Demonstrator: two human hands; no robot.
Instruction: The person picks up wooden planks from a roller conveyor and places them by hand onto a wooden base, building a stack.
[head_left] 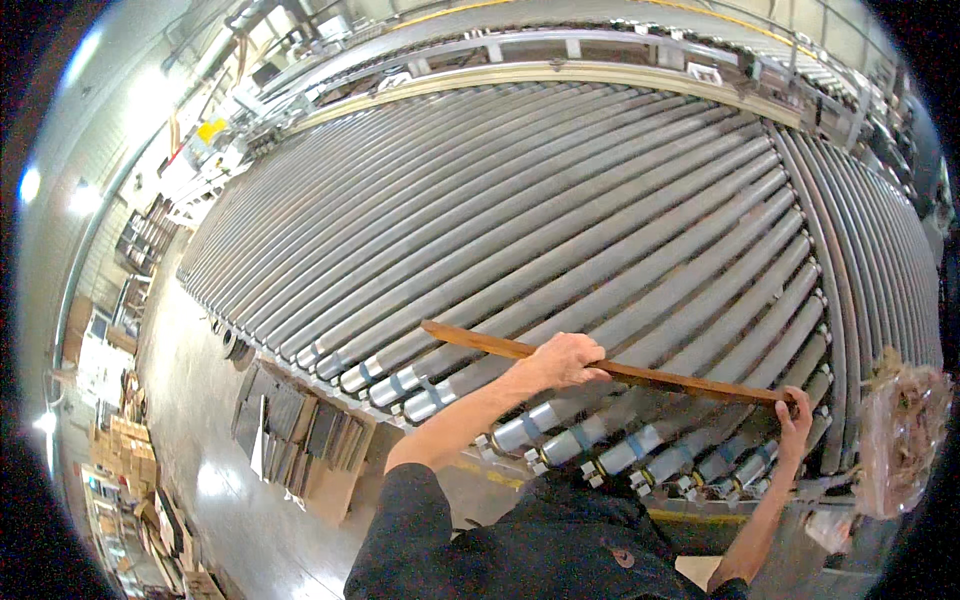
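A long, narrow brown wooden strip (680,381) is held slantwise above the metal rollers. My left hand (566,360) is closed around it near the middle, fingers wrapped over the top. At the strip's right end, my right hand (795,418) grips it between thumb and fingers. The strip's far left end points out over the rollers, free of either hand. Beneath both hands lies the wide roller conveyor (520,220), with bands around several near roller ends.
A second set of rollers (880,230) adjoins on the right, beside a clear plastic bag (903,435) of brownish scraps. A pallet of stacked dark panels (300,430) stands on the floor at left. Cardboard boxes (125,450) sit farther left. A pale rail (560,72) borders the far side.
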